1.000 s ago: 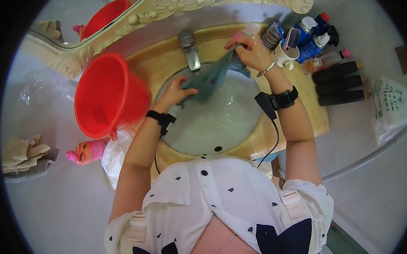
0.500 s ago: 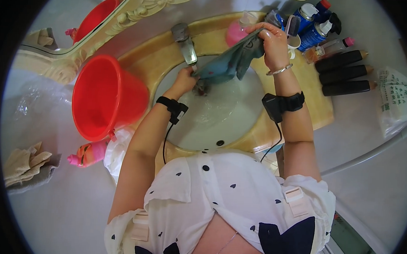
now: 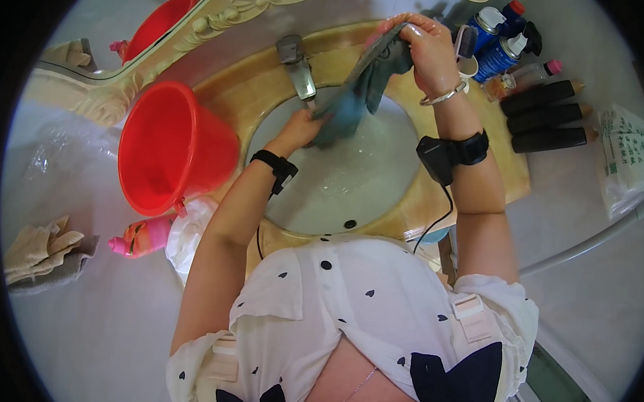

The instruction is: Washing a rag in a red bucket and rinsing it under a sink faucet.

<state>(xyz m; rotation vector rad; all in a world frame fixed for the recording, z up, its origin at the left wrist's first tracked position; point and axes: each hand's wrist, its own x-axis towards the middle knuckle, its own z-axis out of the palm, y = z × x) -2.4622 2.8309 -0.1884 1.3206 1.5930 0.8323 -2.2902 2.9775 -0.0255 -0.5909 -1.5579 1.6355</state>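
From the head view, the only one we have, we see a grey-green cloth (image 3: 358,105) stretched on a slant above the basin (image 3: 407,151), its upper end beyond the far rim and its lower end near the tap (image 3: 297,67). Our right hand (image 3: 432,55) pinches the upper end between thumb and fingers, over the back of the worktop (image 3: 473,186). Our left hand (image 3: 296,131) is down by the spout and seems to grasp the lower end, though its fingertips are partly hidden. The middle of the cloth is blurred, so we take it to be moving, and a loose fold hangs beside the stretched part. Cloudy water (image 3: 344,180) lies in the basin; whether any runs from the tap, we cannot tell. We judge the step in hand to be spreading and rinsing the cloth, part-way through a wash. As we see it, the next move calls for a firm hold at both ends, since wet fabric slips easily, and for holding the cloth over the basin so that drips fall inside. The red bucket (image 3: 217,142) stands to our left, well apart from the cloth, and the cup (image 3: 467,67) sits just beyond our right hand.
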